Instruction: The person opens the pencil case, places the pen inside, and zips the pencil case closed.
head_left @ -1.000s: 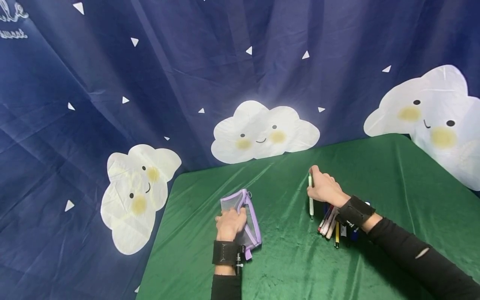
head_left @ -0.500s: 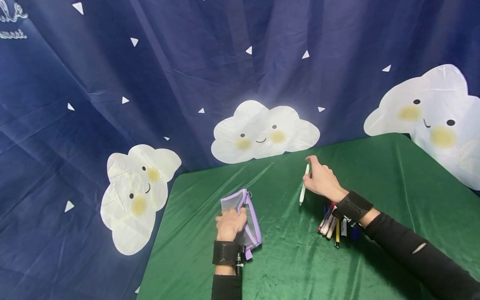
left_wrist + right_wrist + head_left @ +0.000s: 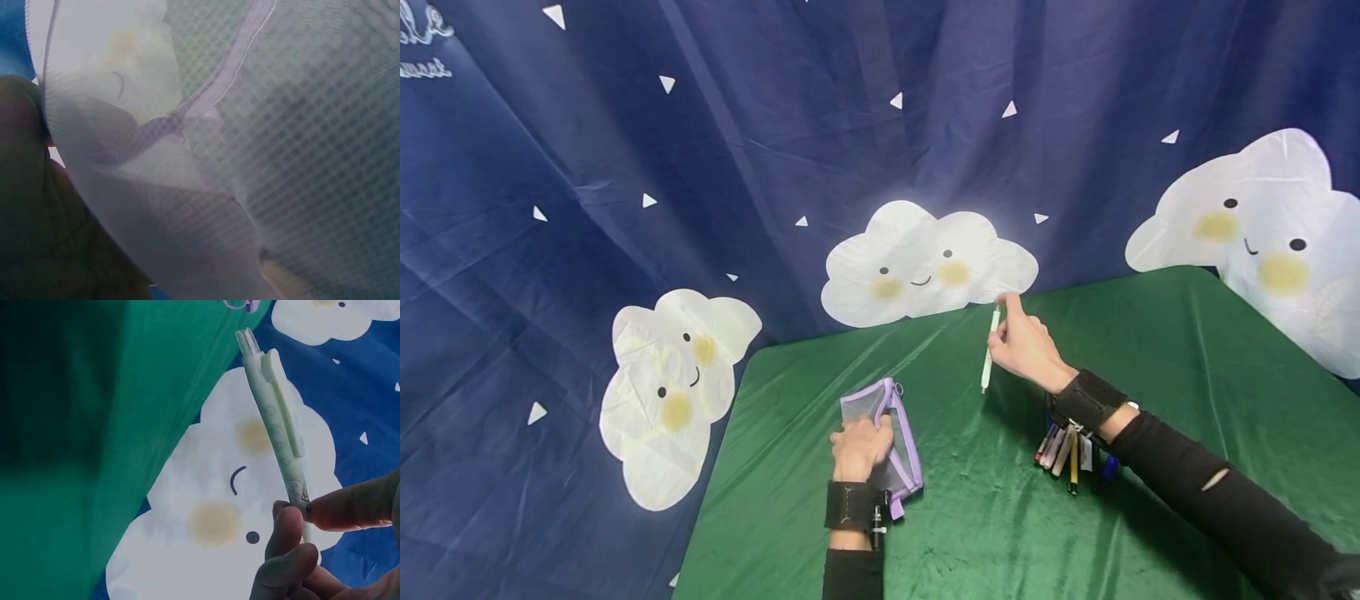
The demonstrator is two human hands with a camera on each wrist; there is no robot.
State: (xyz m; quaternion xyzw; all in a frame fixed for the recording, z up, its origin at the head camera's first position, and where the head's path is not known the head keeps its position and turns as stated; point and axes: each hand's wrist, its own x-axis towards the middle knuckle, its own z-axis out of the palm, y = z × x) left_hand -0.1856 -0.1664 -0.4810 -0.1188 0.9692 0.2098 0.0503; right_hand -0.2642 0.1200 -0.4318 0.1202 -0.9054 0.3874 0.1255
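My left hand (image 3: 859,450) grips a see-through mesh pencil case (image 3: 912,446) with lilac trim, which lies on the green cloth at centre left. In the left wrist view the mesh of the pencil case (image 3: 300,125) fills most of the picture, with part of the hand (image 3: 44,219) dark at the left. Over the far part of the table, my right hand (image 3: 1032,346) pinches a pale green click pen (image 3: 988,367) between thumb and fingers. The right wrist view shows the clip and clear end of that pen (image 3: 278,419) sticking out beyond the fingertips.
A bunch of several pens and markers (image 3: 1063,450) lies on the green cloth (image 3: 985,533), partly under my right wrist. Behind the table hangs a blue curtain (image 3: 760,150) printed with smiling white clouds.
My right hand has carried the pen up, away from the bunch of pens, and leftward toward the table's far edge. The left hand and the pencil case have stayed put.
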